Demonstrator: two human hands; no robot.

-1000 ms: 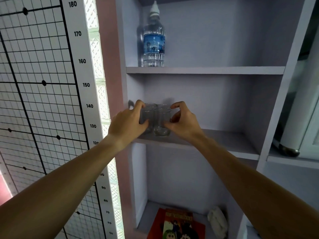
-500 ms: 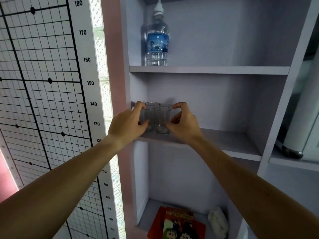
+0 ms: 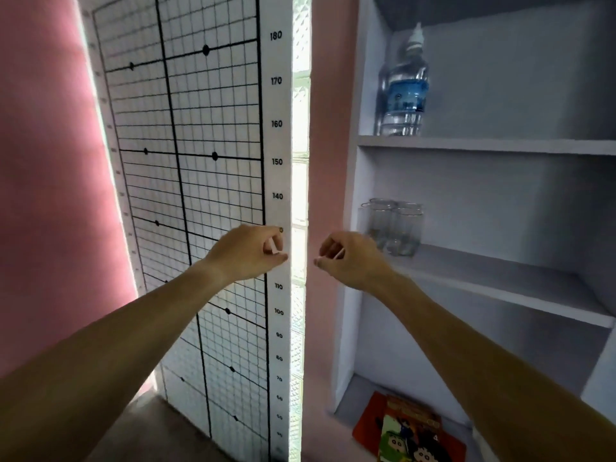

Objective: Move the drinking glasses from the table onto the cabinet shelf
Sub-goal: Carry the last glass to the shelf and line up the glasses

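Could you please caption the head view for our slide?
Clear drinking glasses clustered on the grey cabinet shelf; bare left hand and right hand empty.

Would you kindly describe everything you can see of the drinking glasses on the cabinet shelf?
The drinking glasses are clear, straight-sided tumblers that look like glass and appear empty. They stand upright in a tight cluster at the far left end of the middle shelf, near the cabinet's side wall; the exact count is hard to tell, as they overlap. Neither the left hand nor the right hand touches them; both are outside the cabinet.
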